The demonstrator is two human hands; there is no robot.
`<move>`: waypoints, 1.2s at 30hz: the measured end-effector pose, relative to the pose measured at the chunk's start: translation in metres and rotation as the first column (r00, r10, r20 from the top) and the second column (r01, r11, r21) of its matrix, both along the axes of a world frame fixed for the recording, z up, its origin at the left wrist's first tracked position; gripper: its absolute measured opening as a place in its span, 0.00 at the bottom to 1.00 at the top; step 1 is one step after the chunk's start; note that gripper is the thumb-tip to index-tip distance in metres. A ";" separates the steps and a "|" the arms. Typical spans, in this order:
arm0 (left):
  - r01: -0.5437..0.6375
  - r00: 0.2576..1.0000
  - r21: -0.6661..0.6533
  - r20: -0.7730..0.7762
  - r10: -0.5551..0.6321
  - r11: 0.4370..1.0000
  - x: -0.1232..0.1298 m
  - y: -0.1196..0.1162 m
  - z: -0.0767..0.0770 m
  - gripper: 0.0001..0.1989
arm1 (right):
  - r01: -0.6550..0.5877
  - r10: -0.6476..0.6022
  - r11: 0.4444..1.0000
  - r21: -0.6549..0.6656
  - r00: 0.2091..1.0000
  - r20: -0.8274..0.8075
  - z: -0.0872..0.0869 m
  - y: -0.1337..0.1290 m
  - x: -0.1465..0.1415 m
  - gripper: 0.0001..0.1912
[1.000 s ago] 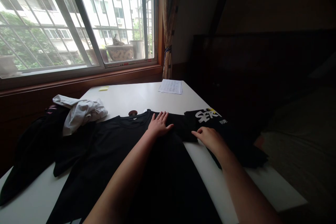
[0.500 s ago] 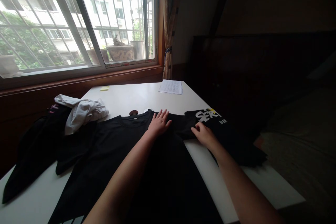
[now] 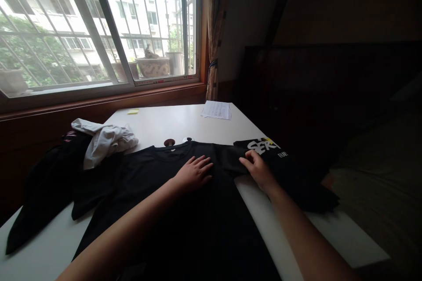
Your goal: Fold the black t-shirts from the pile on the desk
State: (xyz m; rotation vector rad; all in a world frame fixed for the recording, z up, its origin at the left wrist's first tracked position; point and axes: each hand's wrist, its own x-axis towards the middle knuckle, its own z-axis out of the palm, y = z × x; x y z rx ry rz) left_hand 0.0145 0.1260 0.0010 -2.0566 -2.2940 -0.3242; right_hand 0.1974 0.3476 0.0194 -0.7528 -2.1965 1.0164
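Note:
A black T-shirt [image 3: 145, 184] lies spread out on a white table [image 3: 165, 120], its round neckline facing the far side. My left hand [image 3: 195, 173] rests flat on the shirt's upper chest, right of the neckline, with fingers spread. At the sleeve on the right, my right hand [image 3: 259, 170] has its thumb and curled forefinger on the sleeve's end; the other fingers are mostly hidden. Just beyond that hand is another dark garment [image 3: 296, 184] with white and yellow lettering. The lower part of the T-shirt is very dark and partly behind my left forearm.
A crumpled white cloth [image 3: 108, 140] lies on dark clothing [image 3: 42, 193] at the left. Papers [image 3: 216, 109] and a yellow note [image 3: 133, 111] are on the far tabletop. A small round brown object [image 3: 169, 142] sits behind the collar. A barred window [image 3: 148, 22] is beyond.
My left hand has slid toward me and slightly left across the shirt, away from the shoulder seam. My right hand stays at the sleeve's end. The view has shifted slightly.

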 end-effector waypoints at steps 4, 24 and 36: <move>-0.041 0.999 0.022 0.026 0.040 0.999 -0.009 0.002 -0.003 0.27 | -0.082 0.085 0.990 0.112 0.996 -0.028 0.008 -0.024 -0.004 0.13; -0.397 0.783 0.178 0.577 0.231 0.900 -0.046 0.014 0.007 0.21 | -0.520 0.497 0.852 0.059 0.840 0.220 0.008 -0.021 0.004 0.11; -0.449 0.777 0.069 0.522 0.351 0.891 -0.058 0.020 0.016 0.33 | -0.624 0.580 0.775 0.096 0.764 0.284 0.005 -0.020 0.001 0.09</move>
